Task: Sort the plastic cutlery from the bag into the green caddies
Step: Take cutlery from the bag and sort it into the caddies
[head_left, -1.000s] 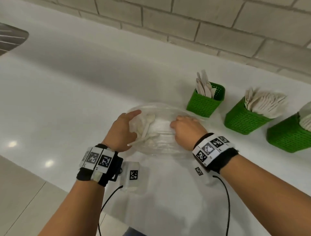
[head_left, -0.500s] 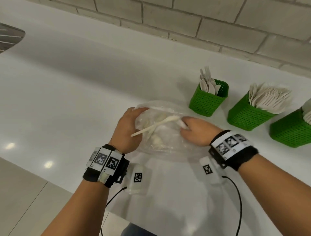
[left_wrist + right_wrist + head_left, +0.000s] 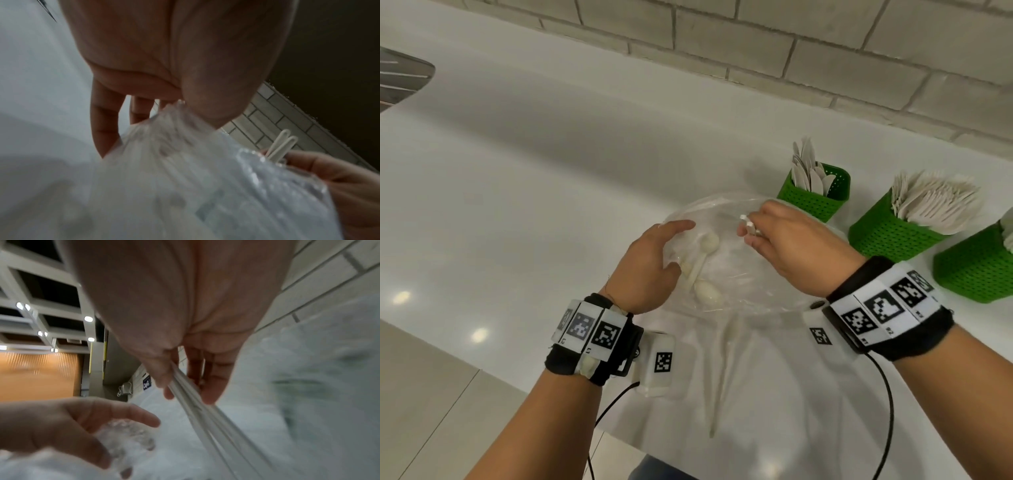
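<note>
A clear plastic bag (image 3: 726,274) lies on the white counter with two white spoons (image 3: 707,245) showing inside it. My left hand (image 3: 671,246) grips the bag's left edge, which bunches between thumb and fingers (image 3: 107,129) in the left wrist view. My right hand (image 3: 748,233) pinches a few white cutlery pieces (image 3: 193,395) over the bag's far right side. Their handle ends (image 3: 281,146) stick up past the fingers. Three green caddies stand to the right: knives (image 3: 813,198), forks (image 3: 887,236) and a third one (image 3: 976,270) at the frame edge.
The brick wall (image 3: 825,61) runs behind the caddies. The counter's front edge (image 3: 465,363) is close to my left forearm. Cables hang from both wrist bands. A metal sink edge (image 3: 400,75) shows at the far left.
My right hand has gathered white cutlery from the bag and lifted it toward the bag's far right side. The left hand still holds the bag's left edge.
</note>
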A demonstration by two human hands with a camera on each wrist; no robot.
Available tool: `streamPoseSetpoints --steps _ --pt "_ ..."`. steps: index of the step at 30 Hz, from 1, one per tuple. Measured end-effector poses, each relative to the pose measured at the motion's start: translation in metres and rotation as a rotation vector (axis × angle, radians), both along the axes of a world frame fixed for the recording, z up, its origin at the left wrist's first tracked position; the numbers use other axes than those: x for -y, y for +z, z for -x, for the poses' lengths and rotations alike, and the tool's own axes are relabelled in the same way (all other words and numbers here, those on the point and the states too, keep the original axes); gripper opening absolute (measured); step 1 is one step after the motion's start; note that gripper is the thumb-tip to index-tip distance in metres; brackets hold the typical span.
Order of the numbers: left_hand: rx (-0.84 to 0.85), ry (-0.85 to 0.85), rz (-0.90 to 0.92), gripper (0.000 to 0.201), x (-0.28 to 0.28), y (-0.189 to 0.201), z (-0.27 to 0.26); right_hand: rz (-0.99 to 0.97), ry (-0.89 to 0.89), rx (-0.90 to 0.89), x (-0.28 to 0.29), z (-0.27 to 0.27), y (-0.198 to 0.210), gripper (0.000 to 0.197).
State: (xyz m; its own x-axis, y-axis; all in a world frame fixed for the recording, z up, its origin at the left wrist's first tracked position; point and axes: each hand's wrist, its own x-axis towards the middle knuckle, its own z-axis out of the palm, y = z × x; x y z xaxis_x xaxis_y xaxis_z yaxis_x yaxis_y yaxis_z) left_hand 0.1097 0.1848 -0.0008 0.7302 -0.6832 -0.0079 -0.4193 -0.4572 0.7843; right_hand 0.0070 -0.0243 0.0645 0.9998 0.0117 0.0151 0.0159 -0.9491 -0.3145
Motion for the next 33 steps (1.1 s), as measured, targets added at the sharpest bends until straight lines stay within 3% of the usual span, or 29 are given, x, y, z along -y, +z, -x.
streamPoseSetpoints --steps 4,7,9,11,13,15,16,18,19,26,30,33 --pt "-0.025 0.019 -0.023 0.057 0.000 -0.004 0.003 -0.243 0.098 0.162 -0.016 0.003 -0.010 0.021" --pt "-0.050 0.023 -0.021 0.055 0.002 -0.004 0.004 -0.201 0.131 0.199 -0.026 0.005 -0.024 0.024" --pt "-0.074 0.023 -0.009 0.054 0.003 -0.004 0.005 -0.164 0.193 0.052 -0.038 0.007 -0.034 0.040" --pt "-0.076 0.017 -0.007 0.052 0.005 -0.003 0.006 -0.246 0.225 -0.100 -0.046 0.011 -0.041 0.056" --pt "-0.070 0.027 -0.003 0.051 0.005 -0.003 0.006 -0.381 0.080 -0.012 -0.043 0.010 -0.041 0.048" --pt "-0.074 0.046 0.007 0.051 0.004 -0.005 0.008 -0.370 -0.210 0.036 -0.034 0.004 -0.040 0.018" --pt "-0.074 0.050 0.008 0.052 0.004 -0.006 0.009 -0.312 -0.300 -0.079 -0.031 -0.002 -0.038 0.024" --pt "-0.073 0.038 0.017 0.057 0.007 -0.007 0.012 -0.183 -0.329 -0.405 -0.034 -0.012 -0.043 0.061" --pt "-0.082 0.026 0.037 0.060 0.009 -0.007 0.014 -0.169 -0.329 -0.477 -0.039 -0.017 -0.046 0.066" --pt "-0.152 0.011 0.235 0.076 0.016 -0.003 0.022 -0.336 -0.358 -0.494 -0.055 -0.033 -0.054 0.025" --pt "-0.155 0.140 0.240 0.058 0.019 -0.005 0.021 -0.489 -0.384 -0.573 -0.042 -0.035 -0.061 0.019" --pt "-0.036 0.231 0.147 0.053 0.020 -0.010 0.018 -0.778 -0.427 -0.605 -0.029 -0.032 -0.062 0.014"
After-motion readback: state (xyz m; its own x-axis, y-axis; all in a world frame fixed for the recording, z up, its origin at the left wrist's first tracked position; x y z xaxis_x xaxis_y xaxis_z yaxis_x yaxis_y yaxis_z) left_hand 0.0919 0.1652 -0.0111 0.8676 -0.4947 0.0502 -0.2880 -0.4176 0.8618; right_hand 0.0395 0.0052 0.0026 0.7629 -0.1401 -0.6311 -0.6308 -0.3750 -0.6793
